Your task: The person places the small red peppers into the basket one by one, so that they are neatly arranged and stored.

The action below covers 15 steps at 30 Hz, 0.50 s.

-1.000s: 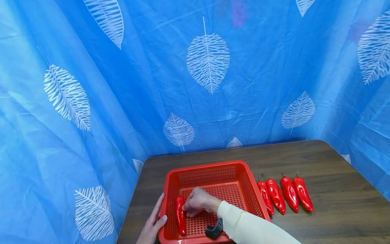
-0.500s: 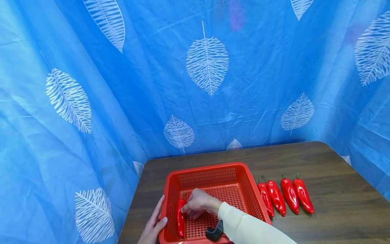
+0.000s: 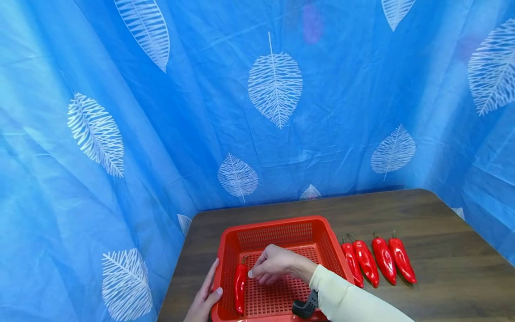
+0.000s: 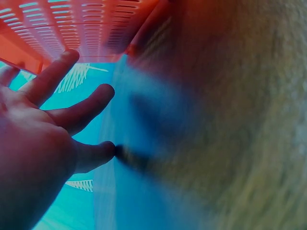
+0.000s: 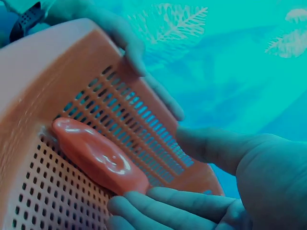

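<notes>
A red chili pepper (image 3: 240, 288) with a green stem lies lengthwise on the floor of the red plastic basket (image 3: 277, 222), near its left wall. My right hand (image 3: 275, 264) hovers inside the basket, just right of the pepper. In the right wrist view, thumb and fingers stand apart with nothing between them, and the fingertips (image 5: 122, 206) are close to one end of the pepper (image 5: 98, 155); contact cannot be told. Outside the basket, my left hand (image 3: 204, 297) rests against its left side, fingers extended. The left wrist view shows those fingers spread beside the slotted wall (image 4: 91, 24).
Several red peppers (image 3: 384, 259) lie in a row on the dark wooden table (image 3: 450, 232), right of the basket. A blue curtain (image 3: 193, 112) with white leaf prints hangs behind and around the table. My right forearm crosses the basket's front right rim.
My right hand has drawn back to the right, and its thumb has come off the pepper, which stays in the basket. The left hand keeps its place at the basket's side.
</notes>
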### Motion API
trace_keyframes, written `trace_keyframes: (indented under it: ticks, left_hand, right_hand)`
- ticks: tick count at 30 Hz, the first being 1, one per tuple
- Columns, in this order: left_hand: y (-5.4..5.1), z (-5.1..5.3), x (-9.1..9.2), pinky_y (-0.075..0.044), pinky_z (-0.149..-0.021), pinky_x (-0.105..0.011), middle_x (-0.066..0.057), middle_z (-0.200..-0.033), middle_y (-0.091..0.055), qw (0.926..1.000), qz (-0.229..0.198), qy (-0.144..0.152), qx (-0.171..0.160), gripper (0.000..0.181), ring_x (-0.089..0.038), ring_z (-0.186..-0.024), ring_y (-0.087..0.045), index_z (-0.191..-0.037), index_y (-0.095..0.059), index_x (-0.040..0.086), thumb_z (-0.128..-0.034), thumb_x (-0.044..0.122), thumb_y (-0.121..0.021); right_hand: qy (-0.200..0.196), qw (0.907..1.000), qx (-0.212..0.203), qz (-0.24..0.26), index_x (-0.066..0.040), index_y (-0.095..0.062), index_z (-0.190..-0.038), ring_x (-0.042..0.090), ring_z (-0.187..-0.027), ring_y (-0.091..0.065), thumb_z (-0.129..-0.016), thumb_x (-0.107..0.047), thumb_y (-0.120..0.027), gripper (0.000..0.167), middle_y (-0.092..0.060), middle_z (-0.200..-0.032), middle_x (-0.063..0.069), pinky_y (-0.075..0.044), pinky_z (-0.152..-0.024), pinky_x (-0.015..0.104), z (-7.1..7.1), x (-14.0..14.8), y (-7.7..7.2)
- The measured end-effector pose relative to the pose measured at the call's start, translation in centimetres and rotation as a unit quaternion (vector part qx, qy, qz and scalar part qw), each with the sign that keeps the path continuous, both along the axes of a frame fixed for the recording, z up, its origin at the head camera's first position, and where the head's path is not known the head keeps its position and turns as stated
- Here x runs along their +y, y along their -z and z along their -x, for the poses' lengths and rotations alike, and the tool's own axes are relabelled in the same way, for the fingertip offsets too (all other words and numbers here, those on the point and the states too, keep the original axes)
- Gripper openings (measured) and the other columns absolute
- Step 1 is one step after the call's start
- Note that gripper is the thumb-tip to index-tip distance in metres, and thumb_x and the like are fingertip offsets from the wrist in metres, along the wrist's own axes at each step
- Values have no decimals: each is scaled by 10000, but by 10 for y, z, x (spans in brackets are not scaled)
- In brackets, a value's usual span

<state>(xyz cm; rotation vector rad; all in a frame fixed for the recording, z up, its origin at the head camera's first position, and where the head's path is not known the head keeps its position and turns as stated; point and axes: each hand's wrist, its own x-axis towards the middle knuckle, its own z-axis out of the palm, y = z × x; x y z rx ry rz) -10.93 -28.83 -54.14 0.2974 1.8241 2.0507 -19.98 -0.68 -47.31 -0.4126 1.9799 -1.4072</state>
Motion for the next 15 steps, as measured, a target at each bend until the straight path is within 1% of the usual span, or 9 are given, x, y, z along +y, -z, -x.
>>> trace_keyframes:
  ticks: [5, 7, 10, 15]
  left_hand:
    - [-1, 1, 1, -564, -1137, -499, -361, -1784, 29, 9992, 56, -138, -363, 838, -265, -1485, -531, -1752, 142, 261, -1176, 255, -467]
    - [-2, 1, 1, -557, -1137, -536, -344, -1792, 19, 9988, 98, -180, -438, 833, -312, -1502, -517, -1757, 131, 278, -1176, 268, -466]
    - [-4, 0, 2, -556, -1133, -549, -344, -1794, 6, 9988, 151, -210, -425, 832, -341, -1509, -512, -1761, 121, 282, -1174, 274, -469]
    - [-4, -2, 2, -568, -1120, -530, -353, -1790, -9, 9988, 177, -236, -379, 829, -326, -1495, -525, -1763, 106, 286, -1172, 260, -475]
  right_hand:
    - [-66, 9989, -333, 336, -4, -825, -1118, 390, -1053, -811, -984, -188, -821, 228, -827, -1107, 200, -683, -899, 497, 2, 24, -7]
    - [-79, 9983, -416, 404, 5, -817, -1147, 384, -1075, -806, -992, -189, -812, 249, -823, -1135, 199, -681, -911, 488, 3, 34, -9]
    - [-88, 9972, -527, 531, 23, -801, -1182, 372, -1085, -805, -998, -189, -805, 281, -824, -1143, 185, -680, -922, 471, 4, 48, -13]
    - [-219, 9924, -784, 921, 67, -754, -1250, 411, -1155, -781, -1020, -177, -773, 335, -818, -1170, 185, -658, -988, 493, 1, 75, -18]
